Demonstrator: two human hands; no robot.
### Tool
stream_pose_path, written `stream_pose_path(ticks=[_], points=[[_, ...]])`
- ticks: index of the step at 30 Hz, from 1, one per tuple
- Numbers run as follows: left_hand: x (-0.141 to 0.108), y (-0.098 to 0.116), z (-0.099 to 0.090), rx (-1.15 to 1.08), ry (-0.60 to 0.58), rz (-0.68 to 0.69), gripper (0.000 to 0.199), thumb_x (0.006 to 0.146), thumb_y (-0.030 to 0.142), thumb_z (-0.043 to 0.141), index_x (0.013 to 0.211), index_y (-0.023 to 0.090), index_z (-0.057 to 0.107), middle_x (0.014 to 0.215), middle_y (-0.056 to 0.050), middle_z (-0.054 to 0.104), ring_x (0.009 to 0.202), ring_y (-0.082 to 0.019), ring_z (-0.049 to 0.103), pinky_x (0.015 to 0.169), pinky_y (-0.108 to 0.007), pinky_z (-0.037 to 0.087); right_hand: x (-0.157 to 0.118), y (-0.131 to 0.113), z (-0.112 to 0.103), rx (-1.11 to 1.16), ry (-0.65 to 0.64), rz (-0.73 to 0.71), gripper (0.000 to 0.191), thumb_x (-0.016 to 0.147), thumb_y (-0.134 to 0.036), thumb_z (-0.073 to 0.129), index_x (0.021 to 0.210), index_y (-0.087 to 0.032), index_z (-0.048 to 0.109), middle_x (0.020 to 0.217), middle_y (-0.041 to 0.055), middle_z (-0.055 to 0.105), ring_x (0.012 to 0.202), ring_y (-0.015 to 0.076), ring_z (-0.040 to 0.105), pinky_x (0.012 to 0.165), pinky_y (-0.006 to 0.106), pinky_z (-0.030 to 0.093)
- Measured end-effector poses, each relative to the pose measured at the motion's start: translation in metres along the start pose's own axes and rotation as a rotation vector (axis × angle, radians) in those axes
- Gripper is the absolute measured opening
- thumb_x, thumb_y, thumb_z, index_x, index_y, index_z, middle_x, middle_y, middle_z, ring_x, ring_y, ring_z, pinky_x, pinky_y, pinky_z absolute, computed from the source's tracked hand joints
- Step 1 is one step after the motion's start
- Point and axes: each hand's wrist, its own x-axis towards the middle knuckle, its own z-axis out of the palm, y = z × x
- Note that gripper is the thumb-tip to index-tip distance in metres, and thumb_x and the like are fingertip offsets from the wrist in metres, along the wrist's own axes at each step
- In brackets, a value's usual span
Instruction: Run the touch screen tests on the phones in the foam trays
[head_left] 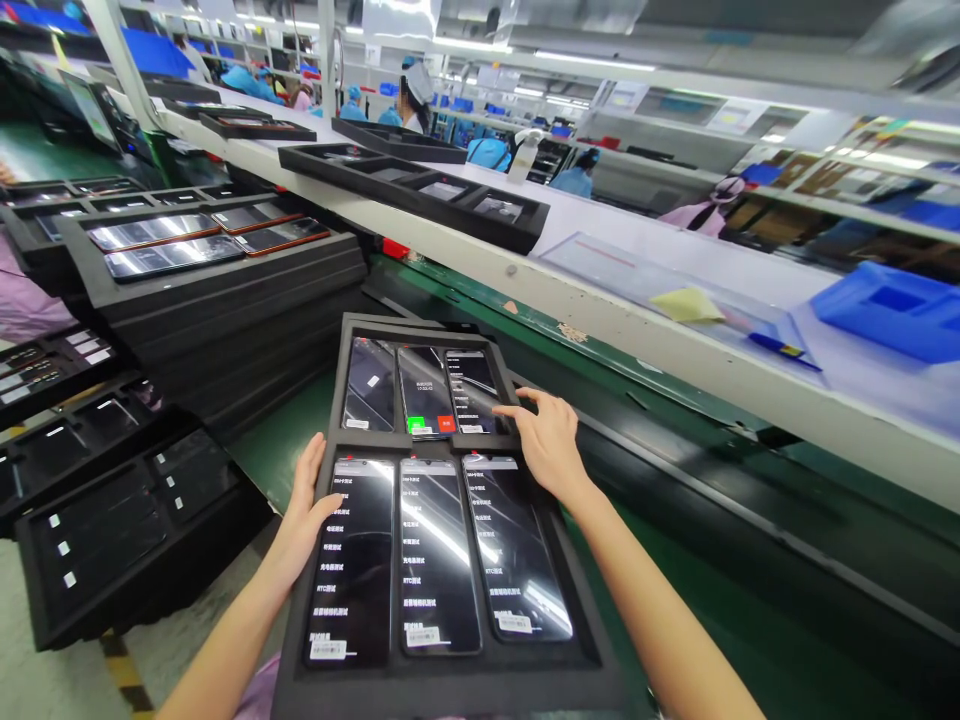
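A black foam tray (pixel 450 685) in front of me holds two rows of smartphones with lit screens. My left hand (pixel 304 515) grips the tray's left side; its thumb lies over the screen edge of the lower left smartphone (pixel 352 560), which shows a list of Chinese text. At the tray's right edge, my right hand (pixel 551 440) has its fingers apart. One digit reaches onto the upper right smartphone (pixel 472 390). The upper middle smartphone (pixel 422 385) displays a green and a red button. Small white labels stick to the screens.
Stacked black trays with phones (pixel 247 290) stand at the left, with more trays (pixel 142 530) below. A white workbench (pixel 675 300) runs across, bearing a long black tray (pixel 412 190), a blue bin (pixel 892 310) and a yellow cloth (pixel 686 305). Several people work beyond.
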Motion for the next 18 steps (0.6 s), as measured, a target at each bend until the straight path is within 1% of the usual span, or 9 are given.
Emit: stream_pose_path(ticks=[3,6,11,16,18], points=[[-0.011,0.005,0.002,-0.072,0.034,-0.052,0.077,0.073,0.032,0.057,0.140,0.030,0.020,0.145,-0.005,0.030,0.132,-0.030,0.027,0.110,-0.046,0.020,-0.014,0.004,-0.004,0.014,0.011,-0.005,0.049,0.092,-0.032,0.019,0.097,-0.029,0.068,0.114,0.0062,0.051,0.111,0.0224,0.043,0.101,0.051,0.026],[-0.019,0.010,0.005,-0.128,0.070,-0.067,0.079,0.070,0.030,0.060,0.140,0.027,0.022,0.144,-0.005,0.033,0.132,-0.030,0.028,0.110,-0.044,0.019,-0.027,0.006,-0.005,0.019,-0.004,0.002,0.049,0.092,-0.032,0.020,0.095,-0.029,0.069,0.114,0.0063,0.051,0.109,0.0227,0.044,0.099,0.050,0.029],[-0.024,0.013,0.006,-0.121,0.047,-0.083,0.081,0.069,0.028,0.059,0.140,0.028,0.020,0.144,-0.005,0.032,0.131,-0.030,0.028,0.110,-0.044,0.018,-0.041,0.001,-0.007,0.034,-0.022,0.008,0.049,0.092,-0.033,0.019,0.095,-0.031,0.068,0.115,0.0056,0.051,0.110,0.0230,0.044,0.098,0.051,0.030],[-0.030,0.012,0.003,-0.058,0.041,-0.078,0.082,0.070,0.031,0.059,0.141,0.027,0.019,0.144,-0.005,0.033,0.131,-0.031,0.028,0.110,-0.044,0.018,-0.055,-0.005,-0.012,0.073,-0.037,-0.021,0.048,0.093,-0.033,0.019,0.098,-0.030,0.067,0.117,0.0056,0.050,0.113,0.0224,0.042,0.101,0.055,0.025],[-0.034,0.012,0.002,-0.054,0.024,-0.088,0.083,0.070,0.031,0.059,0.141,0.028,0.018,0.144,-0.005,0.031,0.132,-0.030,0.028,0.110,-0.044,0.019,-0.063,-0.008,-0.013,0.078,-0.047,-0.032,0.048,0.093,-0.033,0.019,0.099,-0.030,0.066,0.116,0.0061,0.050,0.112,0.0224,0.043,0.101,0.056,0.025]])
